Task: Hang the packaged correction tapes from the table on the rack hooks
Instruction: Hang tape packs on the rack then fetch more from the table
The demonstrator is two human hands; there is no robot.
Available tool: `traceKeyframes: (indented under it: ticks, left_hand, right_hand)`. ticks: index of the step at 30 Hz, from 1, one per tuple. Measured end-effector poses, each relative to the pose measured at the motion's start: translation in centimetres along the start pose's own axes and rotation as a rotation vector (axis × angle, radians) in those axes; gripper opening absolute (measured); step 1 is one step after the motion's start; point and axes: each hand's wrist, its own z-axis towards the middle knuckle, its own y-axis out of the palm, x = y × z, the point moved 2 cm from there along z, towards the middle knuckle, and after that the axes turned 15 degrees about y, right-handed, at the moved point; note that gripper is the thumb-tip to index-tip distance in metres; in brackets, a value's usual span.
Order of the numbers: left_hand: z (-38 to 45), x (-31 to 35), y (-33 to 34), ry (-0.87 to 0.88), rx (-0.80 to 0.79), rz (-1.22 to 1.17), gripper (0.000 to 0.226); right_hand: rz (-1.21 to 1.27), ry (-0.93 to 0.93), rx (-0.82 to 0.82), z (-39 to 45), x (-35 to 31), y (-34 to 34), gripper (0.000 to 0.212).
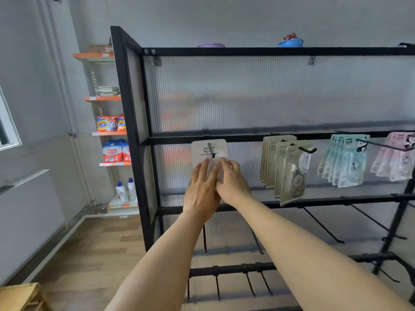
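Black rack (247, 140), pale hooked package (208, 150)

Lower half of white correction tape package (208, 150) hidden behind left hand (203, 191) and right hand (231, 182); tape inside not visible. Small print on card too fine to read. Pink packages (395, 160) cut off by right edge. Shapes behind ribbed panel (247, 97) only blurred colour patches. Wooden table (18, 296) cut off at bottom left corner. Contents of blue bowl (290, 43) on rack top too small to tell.
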Motion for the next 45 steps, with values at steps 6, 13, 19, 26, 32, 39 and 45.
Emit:
traceKeyframes:
  ticks: [6, 13, 19, 26, 32, 39, 45]
  left_hand:
    - [-0.4, -0.6, 0.9, -0.041, -0.013, -0.020, 0.073]
    - [-5.3, 0.2, 1.3, -0.228, -0.197, 0.081, 0.070]
    - [-11.6, 2.6, 1.2, -0.424, -0.327, 0.124, 0.073]
    - [-21.6, 7.0, -0.2, -0.713, -0.351, 0.117, 0.071]
    - [-32.0, 10.3, -3.6, -0.986, -0.389, 0.180, 0.072]
    - [-43.6, 12.6, -10.4, -1.252, -0.386, 0.279, 0.070]
    - [-54.1, 14.1, -18.2, -1.437, -0.333, 0.341, 0.070]
  right_hand:
    - [-0.054, -0.042, 0.038, 0.8, 0.8, 0.5, 0.063]
    - [-0.281, -0.031, -0.005, -1.9, 4.1, 1.9, 0.072]
    - [-0.407, -0.157, -0.140, -6.8, 6.7, 3.3, 0.072]
    - [-0.432, -0.310, -0.346, -14.4, 8.5, 6.1, 0.072]
    - [-0.459, -0.511, -0.558, -22.9, 6.7, 9.1, 0.070]
    - [-0.469, -0.746, -0.754, -33.5, 1.3, 12.6, 0.068]
    - [-0.440, -0.937, -0.766, -45.0, -6.0, 15.4, 0.069]
